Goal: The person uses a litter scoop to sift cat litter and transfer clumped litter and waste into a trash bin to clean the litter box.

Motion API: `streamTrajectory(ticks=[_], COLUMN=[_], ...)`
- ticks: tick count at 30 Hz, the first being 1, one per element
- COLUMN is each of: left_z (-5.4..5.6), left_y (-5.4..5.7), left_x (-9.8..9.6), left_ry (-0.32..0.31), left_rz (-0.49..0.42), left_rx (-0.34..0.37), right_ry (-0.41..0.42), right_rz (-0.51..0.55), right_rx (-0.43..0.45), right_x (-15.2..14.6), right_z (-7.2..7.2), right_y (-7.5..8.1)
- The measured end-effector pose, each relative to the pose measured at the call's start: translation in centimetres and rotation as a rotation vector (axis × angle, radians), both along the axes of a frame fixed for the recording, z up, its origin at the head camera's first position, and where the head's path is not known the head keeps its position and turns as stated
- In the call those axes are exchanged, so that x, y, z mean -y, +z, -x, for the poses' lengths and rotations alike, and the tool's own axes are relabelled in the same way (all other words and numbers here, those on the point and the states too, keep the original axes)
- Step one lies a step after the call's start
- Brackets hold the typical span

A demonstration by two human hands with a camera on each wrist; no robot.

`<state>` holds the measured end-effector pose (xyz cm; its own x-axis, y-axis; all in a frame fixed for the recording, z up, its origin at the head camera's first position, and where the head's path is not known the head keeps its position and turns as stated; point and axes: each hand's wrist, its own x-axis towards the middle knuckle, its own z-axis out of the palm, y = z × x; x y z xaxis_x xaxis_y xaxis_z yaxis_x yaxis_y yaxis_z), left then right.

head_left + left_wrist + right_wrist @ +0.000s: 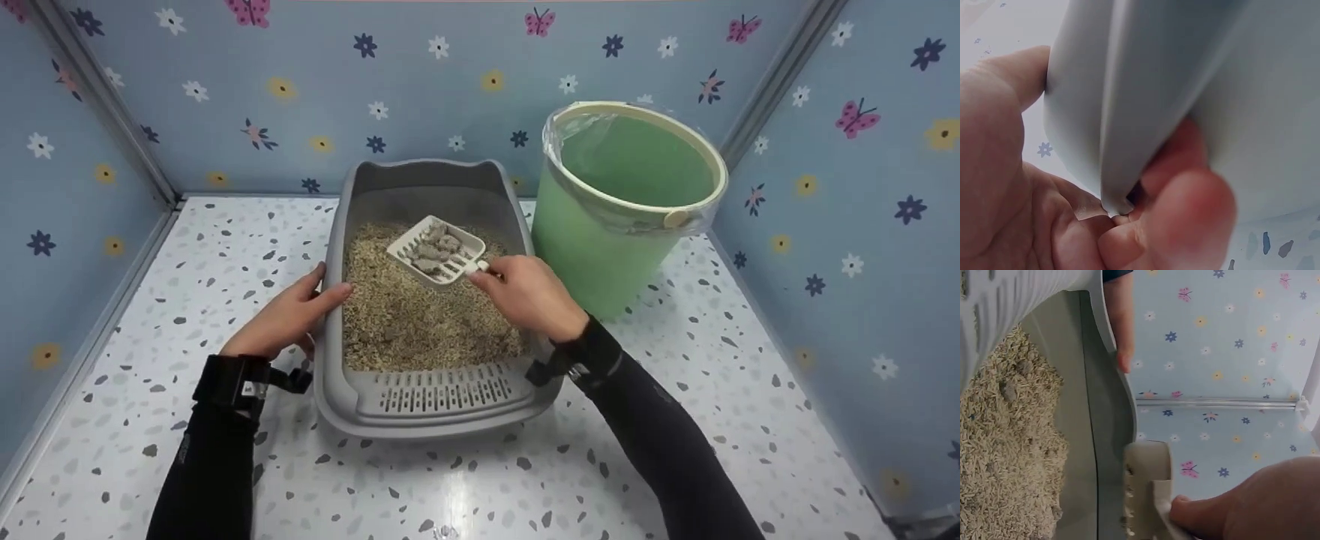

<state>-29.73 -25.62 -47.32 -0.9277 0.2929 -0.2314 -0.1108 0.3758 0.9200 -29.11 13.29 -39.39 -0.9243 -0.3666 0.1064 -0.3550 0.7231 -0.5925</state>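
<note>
A grey litter box (442,424) stands in the middle of the head view, with tan pellet litter (431,322) in it. At its left side my left hand (281,319) grips the rim. The left wrist view shows the thumb on one side of the rim (1134,101) and the fingers curled beneath it. My right hand (536,296) holds a cream slotted litter scoop (478,245) by its handle, over the litter. Several greyish clumps (429,251) lie in the scoop. From the right wrist, the scoop (1150,458) appears edge-on, its far part cut off.
Right of the litter box stands a tall green bin (585,255) with a clear plastic liner (553,146) over its cream rim. Flower-and-butterfly panels (247,75) close off the back and both sides. The floor (225,247) is white with grey speckles.
</note>
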Motion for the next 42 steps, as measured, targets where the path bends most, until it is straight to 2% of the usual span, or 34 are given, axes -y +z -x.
streamTrajectory(ticks=[2, 5, 11, 16, 19, 25, 30, 36, 39, 42], left_z=[-0.1, -0.1, -0.2, -0.3, -0.4, -0.4, -0.2, -0.2, -0.2, -0.3], left_y=[-0.2, -0.2, 0.0, 0.1, 0.1, 0.1, 0.0, -0.3, -0.1, 0.1], left_x=[-0.1, -0.2, -0.2, -0.3, -0.1, 0.1, -0.1, -0.2, -0.2, -0.1], left_ry=[-0.005, 0.002, 0.011, 0.018, 0.022, 0.013, -0.002, 0.002, 0.010, 0.012], left_rz=[0.003, 0.000, -0.009, -0.003, 0.006, 0.011, -0.014, -0.008, -0.004, 0.005], left_rx=[-0.001, -0.002, -0.002, -0.007, -0.009, -0.013, -0.012, -0.008, -0.011, -0.018], right_ry=[0.005, 0.001, -0.005, -0.029, -0.014, 0.033, 0.024, -0.045, -0.086, -0.125], right_rz=[-0.021, -0.027, -0.009, -0.019, -0.036, -0.069, -0.088, -0.134, -0.152, -0.159], right_rx=[0.040, 0.052, 0.032, 0.020, -0.006, -0.057, -0.104, -0.052, -0.075, -0.102], right_x=[-0.6, -1.3, -1.0, -1.5, -1.7, -2.4, -3.5, -5.4, -6.6, -7.9], right_z=[-0.6, -0.9, -0.2, -0.1, -0.1, -0.2, 0.2, 1.0, 1.5, 1.9], right_y=[0.2, 0.1, 0.0, 0.8, 1.7, 4.8, 7.9, 12.4, 14.5, 15.9])
